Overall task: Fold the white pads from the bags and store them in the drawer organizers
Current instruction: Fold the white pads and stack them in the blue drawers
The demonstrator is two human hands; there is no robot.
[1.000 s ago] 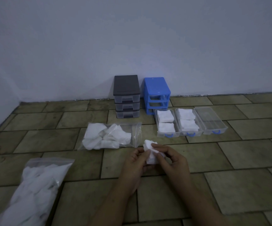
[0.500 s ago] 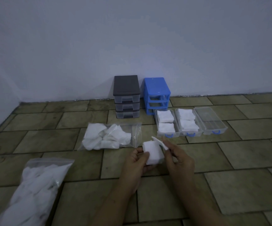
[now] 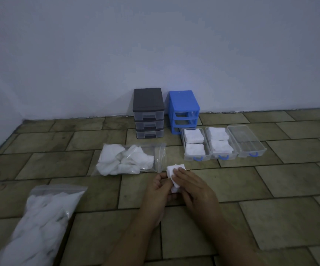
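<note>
A small white pad [image 3: 175, 168] is held above the tiled floor between both hands. My left hand [image 3: 158, 191] grips its left side with curled fingers. My right hand [image 3: 192, 189] lies over the pad's front, fingers pressing it against the left hand, so the pad's lower half is hidden. Three clear drawers with blue handles lie pulled out on the floor: the left drawer [image 3: 194, 157] and the middle drawer [image 3: 221, 156] hold folded pads, the right drawer [image 3: 248, 143] is empty. A clear bag of pads [image 3: 128, 160] lies left of the hands.
A larger zip bag of white pads [image 3: 38, 223] lies at the lower left. A grey three-drawer organizer [image 3: 148, 112] and a blue organizer frame [image 3: 183, 110] with its drawers out stand against the white wall. Tiled floor surrounds everything.
The pad was opened flat half a second ago with a flap lifted; now my right hand has come over it and pressed it into a smaller fold.
</note>
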